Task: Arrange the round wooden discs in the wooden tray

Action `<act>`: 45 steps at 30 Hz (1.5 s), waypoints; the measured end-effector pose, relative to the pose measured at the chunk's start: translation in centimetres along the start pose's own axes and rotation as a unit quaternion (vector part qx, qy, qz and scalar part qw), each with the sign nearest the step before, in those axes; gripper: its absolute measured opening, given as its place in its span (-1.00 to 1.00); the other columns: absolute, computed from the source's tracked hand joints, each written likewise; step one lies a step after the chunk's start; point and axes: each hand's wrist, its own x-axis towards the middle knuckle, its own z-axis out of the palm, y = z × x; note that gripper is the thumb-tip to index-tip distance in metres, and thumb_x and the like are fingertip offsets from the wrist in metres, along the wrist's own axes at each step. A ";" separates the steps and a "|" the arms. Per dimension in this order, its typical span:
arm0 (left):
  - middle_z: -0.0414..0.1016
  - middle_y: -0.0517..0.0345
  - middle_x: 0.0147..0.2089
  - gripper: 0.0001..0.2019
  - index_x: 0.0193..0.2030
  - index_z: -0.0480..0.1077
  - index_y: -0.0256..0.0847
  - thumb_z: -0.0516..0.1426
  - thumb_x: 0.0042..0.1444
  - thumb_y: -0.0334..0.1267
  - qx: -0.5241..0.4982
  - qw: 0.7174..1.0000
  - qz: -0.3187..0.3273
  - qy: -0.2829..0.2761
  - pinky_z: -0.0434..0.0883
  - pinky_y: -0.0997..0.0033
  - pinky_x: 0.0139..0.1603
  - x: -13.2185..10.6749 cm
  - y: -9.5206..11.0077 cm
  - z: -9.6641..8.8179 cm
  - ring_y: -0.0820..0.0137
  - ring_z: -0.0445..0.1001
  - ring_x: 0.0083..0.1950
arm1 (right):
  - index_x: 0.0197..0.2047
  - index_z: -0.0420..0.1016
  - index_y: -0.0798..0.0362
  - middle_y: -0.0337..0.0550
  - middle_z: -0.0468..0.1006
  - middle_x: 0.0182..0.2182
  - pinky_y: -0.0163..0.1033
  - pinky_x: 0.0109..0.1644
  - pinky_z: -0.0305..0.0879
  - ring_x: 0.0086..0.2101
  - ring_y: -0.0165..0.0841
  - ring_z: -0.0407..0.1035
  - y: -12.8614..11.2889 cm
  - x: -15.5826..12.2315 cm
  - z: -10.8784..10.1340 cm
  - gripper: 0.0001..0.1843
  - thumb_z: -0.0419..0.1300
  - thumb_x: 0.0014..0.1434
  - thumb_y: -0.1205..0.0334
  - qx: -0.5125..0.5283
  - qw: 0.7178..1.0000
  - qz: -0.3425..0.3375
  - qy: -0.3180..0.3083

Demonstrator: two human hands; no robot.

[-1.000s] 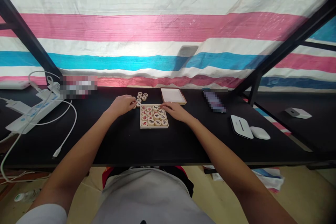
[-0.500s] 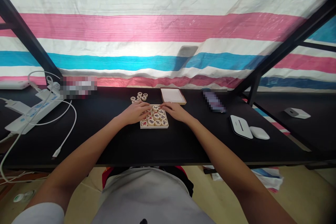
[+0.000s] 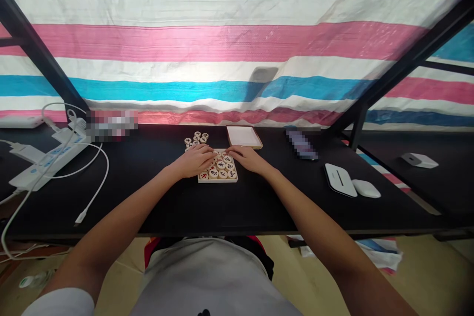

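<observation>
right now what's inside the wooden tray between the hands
Round Chinese chess pieces, red and dark characters up, lie packed in the wooden tray. The left hand covers its left side and the right hand its far right corner, so what lies beneath is hidden.

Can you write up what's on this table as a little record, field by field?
Left hand: over the left side of the wooden tray; grip hidden
Right hand: fingers flat on the tray's far right corner
Game pieces: round, fill the tray
Loose pieces: small cluster behind the tray's left corner
Shallow box: behind the tray
Table: black
Power strip: far left, with white cables
White devices: two, on the right
</observation>
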 end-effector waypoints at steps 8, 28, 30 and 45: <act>0.50 0.05 -0.14 -0.78 -0.12 0.45 -0.19 0.05 0.21 -0.18 -0.016 0.999 -0.031 0.039 0.28 0.24 0.08 0.2 -0.2 0.6 0.25 0.39 0.00 | -0.09 0.49 0.02 -0.11 0.56 -0.13 -0.14 0.03 0.28 -0.12 -0.27 0.42 0.4 0.1 0.1 -0.73 0.00 0.29 0.21 -0.002 1.000 0.000 -0.001; 0.48 0.01 -0.18 -0.78 -0.24 0.35 -0.17 -0.03 0.17 -0.13 0.151 0.941 -0.297 -0.060 0.35 0.31 -0.20 -1.9 -4.6 -3.1 0.20 0.46 -0.12 | -0.08 0.50 0.01 -0.12 0.56 -0.14 -0.15 0.03 0.27 -0.12 -0.27 0.41 -0.1 -0.1 -0.1 -0.71 -0.02 0.29 0.18 0.006 1.000 0.001 -0.006; 0.47 0.01 -0.15 -0.78 -0.24 0.35 -0.17 -0.04 0.17 -0.13 0.137 0.939 -0.306 -0.076 0.35 0.33 -0.23 -2.0 -4.8 -3.2 0.20 0.46 -0.12 | -0.07 0.50 0.02 -0.11 0.56 -0.14 -0.14 0.03 0.27 -0.12 -0.27 0.41 -0.1 -0.1 0.0 -0.70 -0.02 0.30 0.18 0.004 1.000 -0.001 -0.005; 0.47 0.02 -0.09 -0.57 -0.15 0.33 -0.13 0.04 0.05 0.18 0.040 0.951 -0.279 -0.130 0.34 0.36 -0.25 -2.4 -5.2 -4.2 0.19 0.44 -0.10 | -0.07 0.48 0.02 -0.11 0.55 -0.14 -0.15 0.03 0.27 -0.13 -0.28 0.40 -0.2 -0.2 -0.1 -0.71 -0.02 0.30 0.19 0.005 1.000 0.007 -0.007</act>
